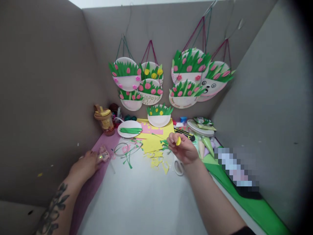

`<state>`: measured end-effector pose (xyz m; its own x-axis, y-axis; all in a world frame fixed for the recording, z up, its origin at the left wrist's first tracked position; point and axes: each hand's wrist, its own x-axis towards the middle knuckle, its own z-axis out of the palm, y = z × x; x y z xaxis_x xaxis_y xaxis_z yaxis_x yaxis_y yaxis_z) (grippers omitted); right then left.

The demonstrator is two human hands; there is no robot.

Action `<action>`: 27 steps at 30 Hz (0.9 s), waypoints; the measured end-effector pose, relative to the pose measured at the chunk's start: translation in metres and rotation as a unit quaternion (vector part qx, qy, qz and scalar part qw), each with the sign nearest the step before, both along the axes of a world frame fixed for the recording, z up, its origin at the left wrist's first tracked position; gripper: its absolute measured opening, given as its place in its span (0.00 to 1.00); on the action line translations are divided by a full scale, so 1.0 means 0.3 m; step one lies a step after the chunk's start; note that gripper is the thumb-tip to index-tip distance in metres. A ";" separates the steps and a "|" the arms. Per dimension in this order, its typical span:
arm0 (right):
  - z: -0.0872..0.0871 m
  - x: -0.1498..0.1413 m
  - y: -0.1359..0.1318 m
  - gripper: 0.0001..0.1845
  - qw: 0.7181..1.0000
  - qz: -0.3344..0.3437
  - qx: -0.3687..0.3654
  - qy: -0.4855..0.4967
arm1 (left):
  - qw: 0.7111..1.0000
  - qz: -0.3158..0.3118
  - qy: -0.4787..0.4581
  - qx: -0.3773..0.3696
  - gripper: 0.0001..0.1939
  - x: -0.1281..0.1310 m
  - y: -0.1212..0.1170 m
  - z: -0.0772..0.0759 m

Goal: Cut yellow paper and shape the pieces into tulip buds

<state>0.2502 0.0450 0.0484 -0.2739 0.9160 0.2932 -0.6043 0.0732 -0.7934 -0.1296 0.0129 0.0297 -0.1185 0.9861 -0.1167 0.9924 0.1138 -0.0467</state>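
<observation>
My left hand (86, 165) is at the left edge of the table, its fingers closed around the back of a small pink glue gun (104, 154) with a lit green light. Part of the glue gun is hidden by the hand. Raised over the table's middle, my right hand (184, 149) pinches a small rounded yellow paper piece (178, 141) between thumb and fingers. Beneath and left of it lie a yellow paper sheet (152, 144) and cut yellow scraps (156, 160). White-handled scissors (178, 167) rest under my right wrist.
Several paper-plate baskets with paper grass and flowers (126, 81) hang on the back wall. A plate with a green strip (129, 125), a lidded cup (105, 121), green trimmings (128, 160), piping bags (207, 145) and green paper (254, 199) lie around the table's edges.
</observation>
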 end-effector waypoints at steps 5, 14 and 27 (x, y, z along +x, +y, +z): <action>0.004 0.092 0.229 0.15 0.931 -0.250 -0.092 -0.251 | 0.987 -0.142 -0.064 0.049 0.21 0.329 -0.020 0.095; -0.086 0.171 0.656 0.10 0.817 -0.445 -0.067 -0.360 | 0.926 -0.252 -0.261 0.106 0.17 0.574 -0.012 -0.144; -0.202 0.208 0.891 0.15 0.707 -0.520 0.019 -0.479 | 0.927 -0.255 -0.227 0.156 0.13 0.469 0.012 -0.191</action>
<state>0.3126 0.3123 -0.0122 0.4528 0.7639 0.4598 0.6053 0.1154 -0.7876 0.0110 0.0165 -0.0278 0.3636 0.8945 0.2601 0.8302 -0.4378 0.3452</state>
